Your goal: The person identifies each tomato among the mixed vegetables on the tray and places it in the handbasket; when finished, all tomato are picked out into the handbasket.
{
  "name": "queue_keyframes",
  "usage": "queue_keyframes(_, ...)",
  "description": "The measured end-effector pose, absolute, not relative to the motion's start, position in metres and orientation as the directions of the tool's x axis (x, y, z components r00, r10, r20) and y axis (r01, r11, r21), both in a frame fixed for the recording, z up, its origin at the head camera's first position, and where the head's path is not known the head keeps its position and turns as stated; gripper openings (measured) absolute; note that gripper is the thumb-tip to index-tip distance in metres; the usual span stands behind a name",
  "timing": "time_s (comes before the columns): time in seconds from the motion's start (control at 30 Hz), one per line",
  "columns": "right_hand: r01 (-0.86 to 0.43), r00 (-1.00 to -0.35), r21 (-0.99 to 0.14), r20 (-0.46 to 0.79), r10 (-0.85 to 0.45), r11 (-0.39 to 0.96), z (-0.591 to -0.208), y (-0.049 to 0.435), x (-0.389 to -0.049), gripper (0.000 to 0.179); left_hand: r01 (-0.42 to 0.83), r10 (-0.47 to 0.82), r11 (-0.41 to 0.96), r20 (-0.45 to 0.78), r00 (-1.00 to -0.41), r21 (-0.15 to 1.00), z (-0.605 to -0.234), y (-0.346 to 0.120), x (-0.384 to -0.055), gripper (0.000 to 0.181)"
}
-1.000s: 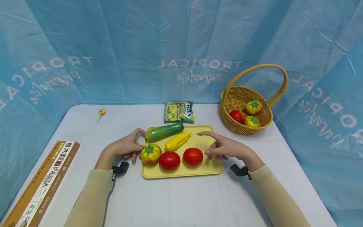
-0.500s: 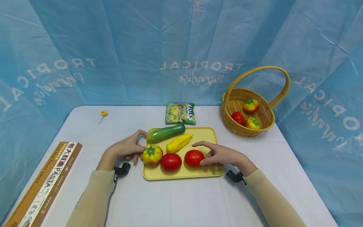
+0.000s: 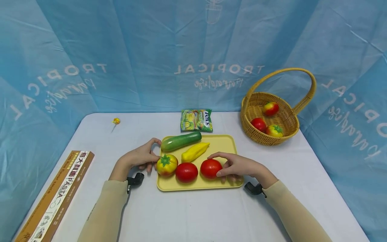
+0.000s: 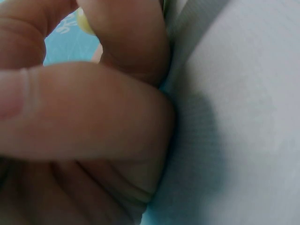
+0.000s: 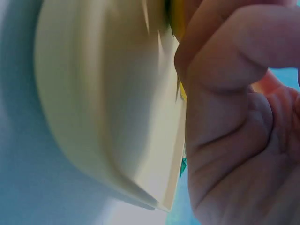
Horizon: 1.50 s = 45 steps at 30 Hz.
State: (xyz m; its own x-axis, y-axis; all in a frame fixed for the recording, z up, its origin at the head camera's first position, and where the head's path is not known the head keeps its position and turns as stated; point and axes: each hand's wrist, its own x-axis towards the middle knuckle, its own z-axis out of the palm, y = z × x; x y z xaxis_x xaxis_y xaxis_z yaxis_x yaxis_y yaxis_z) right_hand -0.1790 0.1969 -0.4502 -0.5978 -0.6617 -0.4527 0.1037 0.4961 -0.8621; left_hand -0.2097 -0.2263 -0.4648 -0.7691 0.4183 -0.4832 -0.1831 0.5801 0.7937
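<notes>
In the head view a pale yellow tray (image 3: 223, 143) holds a green zucchini (image 3: 181, 140), a yellow pepper-shaped piece (image 3: 195, 152), a yellow-red fruit with a green calyx (image 3: 167, 165) and two red tomatoes. My left hand (image 3: 140, 156) is at the tray's left rim, index finger by the far corner and thumb beside the yellow-red fruit. Its bent fingers (image 4: 84, 110) fill the left wrist view. My right hand (image 3: 240, 166) grips the right tomato (image 3: 210, 168), index on top and thumb at its near side. The left tomato (image 3: 186, 172) lies beside it.
A wicker basket (image 3: 255, 134) with three fruits stands at the back right. A green snack packet (image 3: 196, 120) lies behind the tray. A lollipop (image 3: 116, 121) is at the back left, and a long pasta box (image 3: 57, 195) lies along the left side.
My right hand has moved left over the tray and closed round the right tomato. The left hand stays at the rim. The upper fruit in the basket has turned, showing more red.
</notes>
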Motion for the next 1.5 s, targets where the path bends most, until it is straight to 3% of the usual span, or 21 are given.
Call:
queue_keyframes(0.2, 0.103, -0.624, -0.871, -0.432, -0.651, 0.48, -0.442, 0.203, -0.181, 0.063, -0.188, 0.427, 0.57, -0.485, -0.763, 0.799, -0.466, -0.227, -0.211, 0.065)
queue_keyframes(0.7, 0.034, -0.831, -0.93, -0.229, -0.507, 0.365, -0.379, 0.247, -0.203, 0.064, -0.186, 0.422, 0.581, -0.488, -0.764, 0.793, -0.468, -0.228, -0.212, 0.063)
queue_keyframes(0.97, -0.001, -0.886, -0.945, -0.151, -0.439, 0.326, -0.355, 0.258, -0.212, 0.067, -0.165, 0.433, 0.581, -0.474, -0.767, 0.797, -0.466, -0.227, -0.21, 0.062)
queue_keyframes(1.2, 0.011, -0.928, -0.967, -0.105, -0.359, 0.254, -0.349, 0.272, -0.217, 0.064, -0.167, 0.431, 0.583, -0.477, -0.766, 0.795, -0.468, -0.226, -0.21, 0.062)
queue_keyframes(1.5, 0.076, -0.978, -0.958, -0.127, -0.167, 0.277, -0.359, 0.302, -0.226, 0.064, -0.187, 0.422, 0.582, -0.491, -0.762, 0.791, -0.468, -0.227, -0.211, 0.061)
